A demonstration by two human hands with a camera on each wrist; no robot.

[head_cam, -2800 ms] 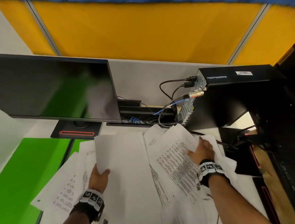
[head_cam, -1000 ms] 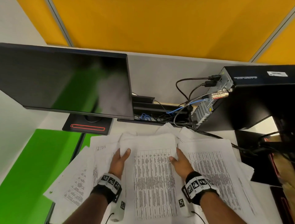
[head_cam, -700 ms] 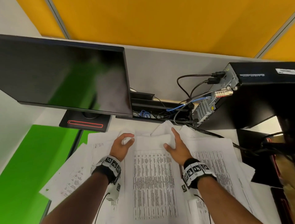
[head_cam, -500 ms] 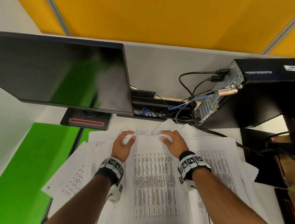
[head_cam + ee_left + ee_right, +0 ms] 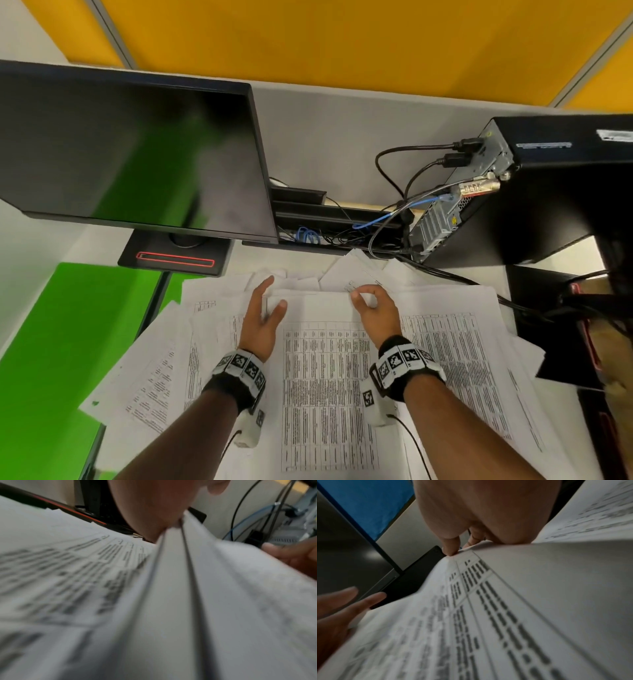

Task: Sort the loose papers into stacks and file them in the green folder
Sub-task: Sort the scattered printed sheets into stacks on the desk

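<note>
A printed stack of papers (image 5: 325,377) lies in the middle of the desk, with more loose sheets (image 5: 154,377) fanned out under and around it. The green folder (image 5: 51,342) lies open at the left, partly under the sheets. My left hand (image 5: 270,298) stands against the stack's top left corner with straight fingers and its thumb on the top sheet; the left wrist view shows the paper edges (image 5: 173,574) butting the palm. My right hand (image 5: 363,296) has curled fingers and pinches the stack's top right corner, its thumb (image 5: 450,547) on the edge.
A black monitor (image 5: 130,154) on its base (image 5: 174,257) stands behind the papers at left. A black computer case (image 5: 548,192) with cables (image 5: 394,212) stands at back right. Dark objects (image 5: 555,308) crowd the desk's right edge.
The loose sheets were drawn into one central stack. In the last half second my left hand's fingers straightened along the stack's corner, while the right hand stayed curled at the top right corner.
</note>
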